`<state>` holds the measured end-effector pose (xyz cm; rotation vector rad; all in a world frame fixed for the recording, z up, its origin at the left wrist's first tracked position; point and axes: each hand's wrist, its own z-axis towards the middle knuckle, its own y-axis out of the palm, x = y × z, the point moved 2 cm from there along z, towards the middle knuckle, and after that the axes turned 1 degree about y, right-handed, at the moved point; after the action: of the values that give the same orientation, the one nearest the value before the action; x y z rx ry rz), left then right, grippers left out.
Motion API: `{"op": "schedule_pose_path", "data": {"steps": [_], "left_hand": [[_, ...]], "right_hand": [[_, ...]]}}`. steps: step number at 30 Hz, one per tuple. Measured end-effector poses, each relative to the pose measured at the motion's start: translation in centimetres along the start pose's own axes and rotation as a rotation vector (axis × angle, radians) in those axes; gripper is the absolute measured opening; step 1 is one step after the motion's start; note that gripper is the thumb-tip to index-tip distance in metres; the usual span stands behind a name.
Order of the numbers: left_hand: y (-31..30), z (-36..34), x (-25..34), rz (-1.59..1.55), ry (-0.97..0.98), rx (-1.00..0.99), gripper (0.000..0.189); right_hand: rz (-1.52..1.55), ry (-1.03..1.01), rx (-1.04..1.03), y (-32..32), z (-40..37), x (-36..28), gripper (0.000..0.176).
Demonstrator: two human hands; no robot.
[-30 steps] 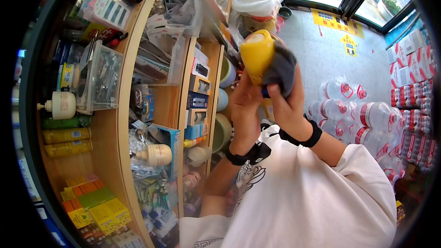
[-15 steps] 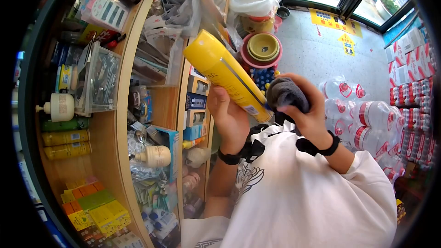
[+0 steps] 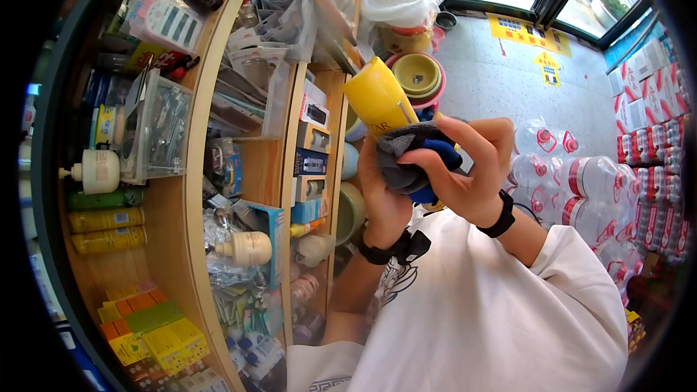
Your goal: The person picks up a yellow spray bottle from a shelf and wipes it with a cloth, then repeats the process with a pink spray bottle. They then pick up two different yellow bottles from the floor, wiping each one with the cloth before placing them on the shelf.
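Note:
A yellow spray can (image 3: 377,94) is tilted in front of my chest, its yellow cap end up and to the left. My left hand (image 3: 385,207) is wrapped round the can from below and the left. A dark grey cloth (image 3: 401,156) lies across the middle of the can and covers much of its label. My right hand (image 3: 475,167) grips this cloth between thumb and fingers, against the can's side. Blue parts of the can show around the cloth. Both wrists wear black bands.
Wooden shelves (image 3: 194,174) on the left hold a clear bin of metal pieces (image 3: 167,131), cream pump bottles (image 3: 250,248) and yellow cans (image 3: 109,239). Stacked basins (image 3: 417,76) stand on the floor ahead. Large water bottles (image 3: 581,181) and drink packs are at the right, near a glass door.
The can has shifted right and turned, so blue parts now show. The cloth has moved from the can's lower end over its middle, with the right hand closing in.

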<state>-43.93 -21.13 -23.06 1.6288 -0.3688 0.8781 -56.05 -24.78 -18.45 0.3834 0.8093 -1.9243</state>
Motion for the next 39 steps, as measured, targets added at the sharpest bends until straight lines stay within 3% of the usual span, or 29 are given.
{"op": "schedule_pose_path", "data": {"steps": [2, 4, 7, 12, 15, 20, 22, 24, 26, 27, 28, 30, 31, 32, 35, 36, 38, 39], "left_hand": [[-0.2, -0.1, -0.1, 0.026, 0.012, -0.028, 0.045], [-0.6, -0.2, -0.2, 0.081, 0.025, -0.083, 0.045], [0.3, 0.0, 0.7, -0.070, 0.017, -0.029, 0.045], [0.1, 0.3, 1.7, 0.033, 0.157, -0.079, 0.052], [-0.3, 0.2, 1.4, 0.081, 0.125, -0.016, 0.048], [-0.8, 1.1, 1.7, 0.144, 0.118, -0.070, 0.052], [-0.5, 1.0, 1.9, 0.106, 0.086, -0.064, 0.054], [-0.6, 1.1, 1.9, 0.068, 0.054, -0.058, 0.057], [-1.5, 1.4, 1.4, 0.118, 0.090, -0.051, 0.057], [-1.8, 1.6, 1.1, 0.116, 0.100, -0.036, 0.055], [-1.9, 1.5, 0.9, 0.116, 0.100, -0.036, 0.055], [-1.7, 1.2, 0.6, 0.053, 0.035, -0.093, 0.051], [-1.9, 1.2, 0.4, 0.002, 0.018, -0.106, 0.049], [-1.8, 1.1, 0.4, 0.002, 0.018, -0.107, 0.049], [-1.9, 0.0, 0.2, 0.144, 0.006, 0.002, 0.048], [-1.8, -0.2, 0.2, 0.144, 0.008, 0.001, 0.048], [-1.3, -0.5, 0.3, 0.199, 0.012, -0.063, 0.047], [-1.1, -0.6, 0.2, 0.199, 0.012, -0.064, 0.047]], "right_hand": [[0.231, -0.208, 0.012, 0.8, -1.3, 1.4, 0.046], [0.218, -0.253, -0.046, 0.3, -0.4, 0.0, 0.040], [0.238, -0.170, -0.035, 0.4, 0.0, -0.7, 0.038], [0.470, 0.068, -0.069, 0.3, 0.2, -0.3, 0.037], [0.724, 0.227, -0.272, 0.3, 0.0, 0.8, 0.028], [0.597, 0.374, -0.461, -1.7, -0.2, -0.7, 0.028], [0.690, 0.591, -0.666, -2.6, 0.1, -1.3, 0.035], [0.701, 0.599, -0.756, -3.9, 1.1, -1.7, 0.038], [0.912, 0.608, -1.004, -4.6, 1.9, -2.2, 0.030], [1.021, 0.725, -1.096, -4.8, 1.9, -2.0, 0.020], [1.021, 0.725, -1.096, -4.6, 2.0, -2.0, 0.020], [1.167, 0.853, -0.989, -3.8, 2.1, -1.9, 0.013], [1.049, 0.642, -0.913, -3.1, 2.1, -1.3, 0.010], [1.048, 0.642, -0.912, -2.2, 2.0, -1.1, 0.010], [0.516, 0.101, -0.371, -0.9, 2.6, -1.0, 0.027], [0.516, 0.099, -0.370, -0.2, 2.8, -1.0, 0.027], [0.146, -0.172, 0.039, 0.1, 2.9, -1.5, 0.026], [0.048, -0.227, 0.090, 0.2, 2.2, -1.3, 0.031]]}}
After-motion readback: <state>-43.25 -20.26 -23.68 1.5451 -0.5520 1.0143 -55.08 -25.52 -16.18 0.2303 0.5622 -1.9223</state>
